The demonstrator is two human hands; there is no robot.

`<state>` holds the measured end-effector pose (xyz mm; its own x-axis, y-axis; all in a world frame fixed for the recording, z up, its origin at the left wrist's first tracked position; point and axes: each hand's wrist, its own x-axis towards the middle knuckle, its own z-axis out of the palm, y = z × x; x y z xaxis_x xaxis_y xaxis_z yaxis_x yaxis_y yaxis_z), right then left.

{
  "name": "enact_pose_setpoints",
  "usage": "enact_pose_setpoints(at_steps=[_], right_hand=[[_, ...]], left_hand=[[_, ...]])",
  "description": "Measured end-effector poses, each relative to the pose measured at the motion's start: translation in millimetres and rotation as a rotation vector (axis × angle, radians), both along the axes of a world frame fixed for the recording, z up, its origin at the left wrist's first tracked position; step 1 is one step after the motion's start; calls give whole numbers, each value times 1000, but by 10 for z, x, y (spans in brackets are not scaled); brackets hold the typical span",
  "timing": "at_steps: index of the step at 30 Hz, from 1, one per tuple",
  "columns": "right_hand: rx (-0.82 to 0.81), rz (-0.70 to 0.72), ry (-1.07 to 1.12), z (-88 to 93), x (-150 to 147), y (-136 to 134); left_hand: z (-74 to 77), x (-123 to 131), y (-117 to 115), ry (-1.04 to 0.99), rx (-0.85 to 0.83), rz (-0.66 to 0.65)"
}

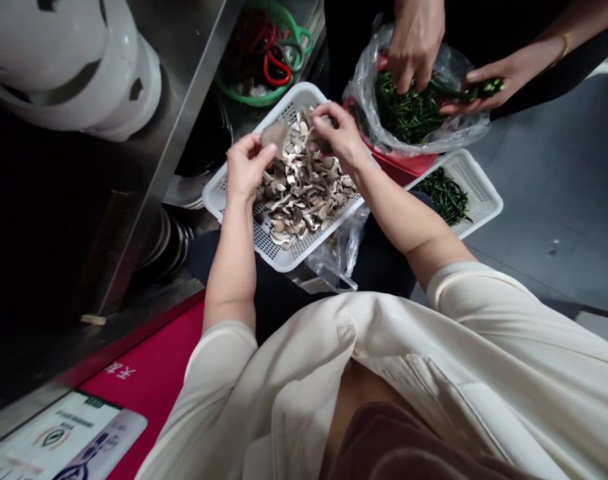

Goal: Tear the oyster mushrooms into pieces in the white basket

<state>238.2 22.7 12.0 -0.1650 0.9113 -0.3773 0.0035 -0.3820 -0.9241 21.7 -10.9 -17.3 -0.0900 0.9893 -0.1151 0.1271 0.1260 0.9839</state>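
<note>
In the head view, the person's left hand point(247, 167) is pinching a thin, grey-brown mushroom piece point(275, 137) between thumb and fingers; the right hand point(345, 137) is gripping a darker grey mushroom piece point(320, 135) nearby. Both are hanging above a white, rectangular, perforated plastic basket point(215, 199), where small grey-and-white mushroom pieces point(304, 203) are lying heaped. Beyond it, a co-worker's hands point(418, 40) (one wearing a bracelet point(565, 45)) are handling slender green vegetables point(401, 110) at a clear plastic bag point(367, 70).
</note>
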Motion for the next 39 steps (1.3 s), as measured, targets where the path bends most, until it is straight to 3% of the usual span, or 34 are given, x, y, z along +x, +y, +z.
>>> enact_pose_setpoints(at_steps=[3,5,7,11,13,17,22,25,28,30,35,39], right_hand=[[123,302,-8,-7,-33,-68],[122,366,18,-34,-85,-117],[59,331,62,-47,-129,-143],[-138,97,166,-8,-103,-100],[-186,10,183,-2,-40,-51],[-185,11,103,-74,52,31],[-163,-7,-29,-110,62,69],[-82,181,-69,-70,93,52],[-43,474,13,-77,114,12],[-27,553,52,-126,99,-15],[-28,440,86,-259,8,-78],[-78,347,158,-189,-38,-107]], left_hand=[[54,87,-57,69,7,-122],[42,142,-69,74,-11,-129],[4,156,-47,53,-11,-93],[-67,53,44,-43,18,32],[-67,-17,60,-75,13,21],[39,-113,1,-80,5,-164],[348,-264,-112,-81,-11,-327],[425,-299,-145,11,-59,-464],[297,-179,-113,58,-26,-393],[152,-47,-70,40,-38,-335],[-117,155,4,17,-124,-255],[-233,124,57,16,-81,-147]])
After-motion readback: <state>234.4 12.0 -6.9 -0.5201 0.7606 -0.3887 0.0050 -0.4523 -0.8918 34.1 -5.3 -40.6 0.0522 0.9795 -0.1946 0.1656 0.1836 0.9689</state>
